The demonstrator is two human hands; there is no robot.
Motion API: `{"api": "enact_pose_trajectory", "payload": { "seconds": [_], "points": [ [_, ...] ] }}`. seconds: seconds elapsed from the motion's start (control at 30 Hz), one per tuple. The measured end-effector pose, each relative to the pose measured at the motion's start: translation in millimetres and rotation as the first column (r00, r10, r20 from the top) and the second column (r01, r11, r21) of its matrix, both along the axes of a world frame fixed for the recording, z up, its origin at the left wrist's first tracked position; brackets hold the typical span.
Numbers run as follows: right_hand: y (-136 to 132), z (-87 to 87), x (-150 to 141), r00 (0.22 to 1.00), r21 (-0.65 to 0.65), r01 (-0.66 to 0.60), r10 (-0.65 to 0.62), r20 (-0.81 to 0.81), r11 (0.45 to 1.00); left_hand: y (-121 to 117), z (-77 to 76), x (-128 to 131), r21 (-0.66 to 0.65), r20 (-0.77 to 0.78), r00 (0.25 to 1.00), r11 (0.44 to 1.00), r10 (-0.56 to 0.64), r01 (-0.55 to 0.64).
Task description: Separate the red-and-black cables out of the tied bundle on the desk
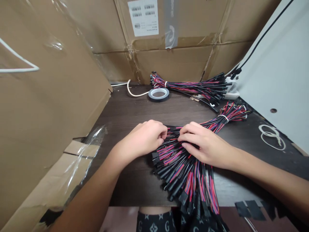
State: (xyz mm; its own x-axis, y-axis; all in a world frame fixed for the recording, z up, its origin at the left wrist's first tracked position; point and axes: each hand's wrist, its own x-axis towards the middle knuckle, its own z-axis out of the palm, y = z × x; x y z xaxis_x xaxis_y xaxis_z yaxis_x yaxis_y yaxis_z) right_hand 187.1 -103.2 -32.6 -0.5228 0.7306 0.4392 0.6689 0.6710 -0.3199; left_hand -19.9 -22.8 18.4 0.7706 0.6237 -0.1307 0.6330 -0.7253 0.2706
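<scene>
Head view: your left hand (151, 138) and right hand (204, 144) curl at fanned black-red-blue plastic-coated wires (178, 172); whether fingers clamp, I can't tell.

Single head-worn view, facing forward and down, left hand (149, 136) and right hand (206, 143) close, cardboard (173, 62) beyond

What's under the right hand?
Under the right hand is the fanned-out cable bundle; its red, blue and black wires show on both sides. The stretch directly beneath the palm is covered, so I can't tell what's there.
</scene>
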Motion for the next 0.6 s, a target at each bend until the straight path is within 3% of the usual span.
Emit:
{"api": "enact_pose_trajectory", "payload": {
  "seconds": [0.17, 0.37, 0.6],
  "points": [
    [-0.4, -1.2, 0.5, 1.0, -0.018, -0.011, 0.011, 0.011, 1.0, -2.4, -2.9, 4.2, 0.04, -0.052, 0.998, 0.999, 0.039, -0.037],
    [-0.6, -1.0, -0.7, 0.999, -0.004, 0.025, -0.025, -0.027, 1.0, -5.7, -1.0, 3.5, 0.125, -0.03, 0.999, 0.991, -0.032, 0.035],
    [0.3, 0.9, -0.7, 0.995, 0.028, 0.074, -0.071, -0.073, 0.997, -6.7, 1.1, -0.2, -0.098, 0.182, 0.982, 0.995, 0.055, -0.038]
  ]
}}
